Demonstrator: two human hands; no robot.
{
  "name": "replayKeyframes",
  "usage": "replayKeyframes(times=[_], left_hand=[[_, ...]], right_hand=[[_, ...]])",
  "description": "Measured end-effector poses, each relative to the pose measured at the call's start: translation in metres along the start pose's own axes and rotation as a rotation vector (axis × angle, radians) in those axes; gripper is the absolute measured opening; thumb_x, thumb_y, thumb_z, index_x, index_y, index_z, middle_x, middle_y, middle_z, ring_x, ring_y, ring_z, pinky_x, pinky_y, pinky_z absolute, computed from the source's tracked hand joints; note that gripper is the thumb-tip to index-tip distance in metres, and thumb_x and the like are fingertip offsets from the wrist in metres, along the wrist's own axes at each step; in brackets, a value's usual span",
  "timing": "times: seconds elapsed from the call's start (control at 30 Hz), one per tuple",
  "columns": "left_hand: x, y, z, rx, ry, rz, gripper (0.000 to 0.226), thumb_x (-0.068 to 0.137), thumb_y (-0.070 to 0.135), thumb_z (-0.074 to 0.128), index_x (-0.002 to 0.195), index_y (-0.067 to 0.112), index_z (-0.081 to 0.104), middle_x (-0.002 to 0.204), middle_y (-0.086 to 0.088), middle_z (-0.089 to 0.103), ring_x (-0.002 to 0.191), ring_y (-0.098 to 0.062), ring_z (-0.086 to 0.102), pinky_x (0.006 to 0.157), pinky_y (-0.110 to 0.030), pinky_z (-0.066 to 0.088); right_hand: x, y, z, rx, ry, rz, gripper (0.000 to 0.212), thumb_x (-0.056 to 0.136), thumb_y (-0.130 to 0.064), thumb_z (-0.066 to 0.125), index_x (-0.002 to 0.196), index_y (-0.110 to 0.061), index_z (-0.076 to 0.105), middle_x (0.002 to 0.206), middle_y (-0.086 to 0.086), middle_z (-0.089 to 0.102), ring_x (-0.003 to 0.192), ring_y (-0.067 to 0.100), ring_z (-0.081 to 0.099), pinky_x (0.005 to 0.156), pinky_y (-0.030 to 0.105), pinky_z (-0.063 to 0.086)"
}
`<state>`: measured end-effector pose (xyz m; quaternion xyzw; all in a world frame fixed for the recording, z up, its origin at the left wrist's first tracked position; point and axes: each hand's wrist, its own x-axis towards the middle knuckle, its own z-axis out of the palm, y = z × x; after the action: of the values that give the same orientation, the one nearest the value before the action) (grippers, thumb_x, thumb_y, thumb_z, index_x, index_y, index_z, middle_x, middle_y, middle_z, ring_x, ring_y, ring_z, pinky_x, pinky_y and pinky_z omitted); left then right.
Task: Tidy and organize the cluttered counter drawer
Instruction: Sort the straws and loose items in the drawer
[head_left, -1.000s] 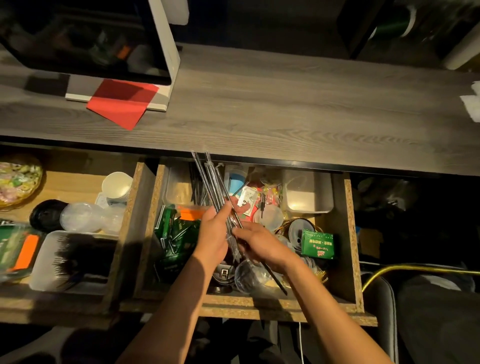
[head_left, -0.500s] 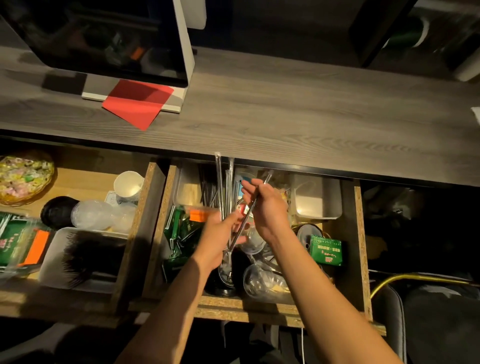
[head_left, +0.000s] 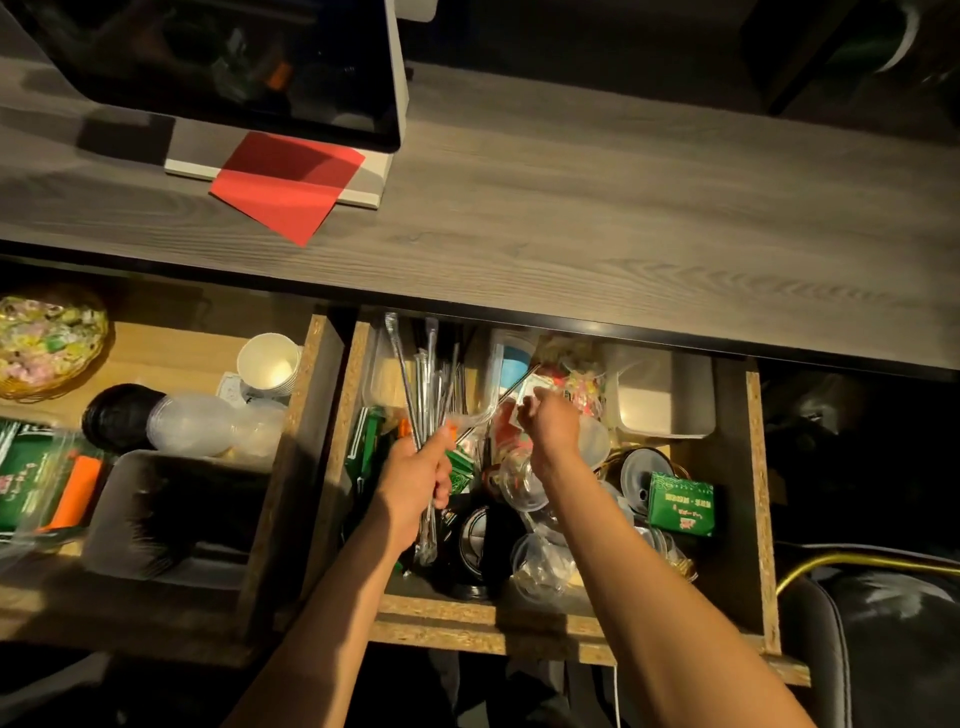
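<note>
step: collect loose wrapped straws into one bundle, open drawer

near: left hand is clenched round a bundle of wrapped straws, tips fanned up & away toward the drawer back, lower ends hanging below the fist over the black lids. mid: right hand pinches one more straw by its end, slanted toward the bundle. lay it parallel w/ the rest, slide into the fist, re-clench low so ends align. keep sweep above the clear cups; light, will tip. far: white tub at back right looks a likely home, though this is a guess.
</note>
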<state>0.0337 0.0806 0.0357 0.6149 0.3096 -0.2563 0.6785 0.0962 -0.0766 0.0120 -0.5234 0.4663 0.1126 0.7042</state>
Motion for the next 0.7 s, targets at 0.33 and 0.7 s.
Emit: replayKeyframes(times=[0.33, 0.7], left_hand=[[0.031, -0.006, -0.002, 0.028, 0.071, 0.107, 0.026, 0.104, 0.020, 0.048, 0.102, 0.004, 0.069, 0.075, -0.004, 0.056, 0.043, -0.010, 0.046, 0.039, -0.021, 0.037], [0.017, 0.001, 0.021, 0.028, 0.035, 0.098, 0.023, 0.104, 0.018, 0.048, 0.094, 0.007, 0.065, 0.064, -0.001, 0.046, 0.041, -0.008, 0.041, 0.042, -0.022, 0.035]], right_hand=[[0.047, 0.007, 0.024, -0.470, -0.185, 0.193, 0.022, 0.095, -0.007, 0.039, 0.097, -0.003, 0.061, 0.086, 0.013, 0.059, 0.068, 0.024, 0.055, 0.061, 0.032, 0.046], [0.036, 0.011, -0.009, -0.292, -0.098, 0.055, 0.016, 0.102, -0.011, 0.045, 0.097, -0.005, 0.059, 0.077, 0.008, 0.062, 0.065, 0.020, 0.058, 0.066, 0.036, 0.047]])
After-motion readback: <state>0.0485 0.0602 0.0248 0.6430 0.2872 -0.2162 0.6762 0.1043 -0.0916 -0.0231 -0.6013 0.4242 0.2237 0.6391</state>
